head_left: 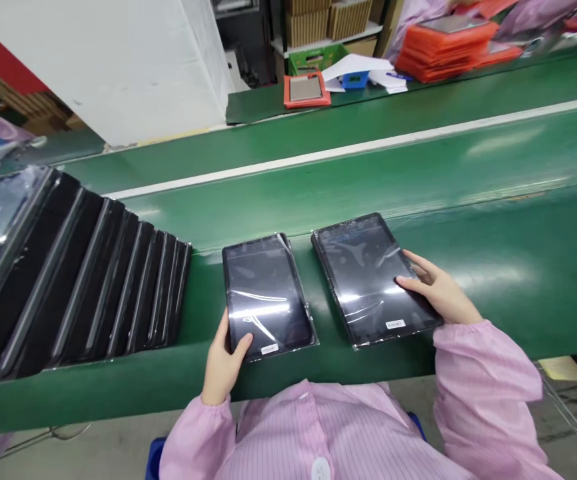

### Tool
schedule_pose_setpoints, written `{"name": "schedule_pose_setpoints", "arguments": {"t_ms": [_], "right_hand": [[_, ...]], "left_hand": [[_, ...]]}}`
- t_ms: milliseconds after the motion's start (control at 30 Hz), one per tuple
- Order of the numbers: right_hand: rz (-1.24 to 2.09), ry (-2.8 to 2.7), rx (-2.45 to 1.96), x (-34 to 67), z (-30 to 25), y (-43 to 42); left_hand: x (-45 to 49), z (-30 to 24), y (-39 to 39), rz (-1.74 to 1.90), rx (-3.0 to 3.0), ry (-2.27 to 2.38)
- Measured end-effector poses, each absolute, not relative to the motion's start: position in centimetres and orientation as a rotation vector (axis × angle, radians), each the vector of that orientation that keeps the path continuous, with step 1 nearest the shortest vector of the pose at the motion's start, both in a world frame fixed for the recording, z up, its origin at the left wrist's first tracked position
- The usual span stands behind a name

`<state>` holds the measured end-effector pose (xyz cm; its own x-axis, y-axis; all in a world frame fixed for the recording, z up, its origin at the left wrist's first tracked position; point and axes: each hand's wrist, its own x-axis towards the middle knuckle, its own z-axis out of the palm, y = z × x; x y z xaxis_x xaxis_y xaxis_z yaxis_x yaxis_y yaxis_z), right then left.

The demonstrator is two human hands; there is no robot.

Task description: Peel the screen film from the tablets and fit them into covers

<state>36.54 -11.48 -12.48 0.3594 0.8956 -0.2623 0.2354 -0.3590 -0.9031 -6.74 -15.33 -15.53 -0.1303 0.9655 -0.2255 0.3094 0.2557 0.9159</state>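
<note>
Two black tablets in clear plastic wrap lie side by side on the green bench (493,267). My left hand (223,363) grips the near left corner of the left tablet (266,293), thumb on its screen. My right hand (436,290) rests on the right edge of the right tablet (368,277), fingers bent over the screen and edge. Each tablet has a small white label near its lower edge. I wear pink striped sleeves.
A fanned row of several wrapped black tablets (83,280) leans at the left. A green conveyor belt with a white stripe (368,150) runs behind. Farther back lie an orange-cased tablet (306,90), a stack of orange cases (443,43), papers and cardboard boxes.
</note>
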Motion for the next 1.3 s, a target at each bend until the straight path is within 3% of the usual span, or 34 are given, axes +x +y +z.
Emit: {"name": "schedule_pose_setpoints", "arguments": {"t_ms": [133, 200, 367, 433, 567, 1000, 1067, 1200, 1300], "right_hand": [[0.321, -1.263, -1.891, 32.0, -10.7, -13.8], [0.112, -1.381, -1.668, 27.9, -9.6, -15.1], [1.085, -1.519, -1.494, 19.2, -10.6, -15.8], [1.278, -1.349, -1.569, 17.8, -12.2, -15.0], [1.44, -1.094, -1.537, 17.0, -13.8, -13.8], [1.574, -1.25, -1.529, 17.7, -12.1, -15.2], [1.398, -1.397, -1.56, 18.7, -10.5, -13.3], [0.739, -1.991, -1.592, 19.9, -7.4, -6.1], [0.498, -2.274, -1.592, 19.5, -7.1, 0.0]], "left_hand": [[-4.4, -15.6, -15.6, 0.955, 1.166, 1.583], [-4.2, -15.8, -15.5, 1.008, 1.093, 1.549], [-4.7, -17.0, -15.3, 1.281, 0.945, 1.454], [-4.7, -17.4, -15.4, 1.348, 0.944, 1.409], [-4.5, -17.9, -15.6, 1.337, 0.952, 1.329], [-6.6, -16.6, -16.7, 1.071, 1.046, 1.416], [-7.3, -16.9, -16.6, 1.07, 1.071, 1.333], [-8.8, -17.3, -16.3, 1.042, 1.135, 1.053], [-9.7, -17.1, -15.5, 0.918, 1.232, 1.054]]}}
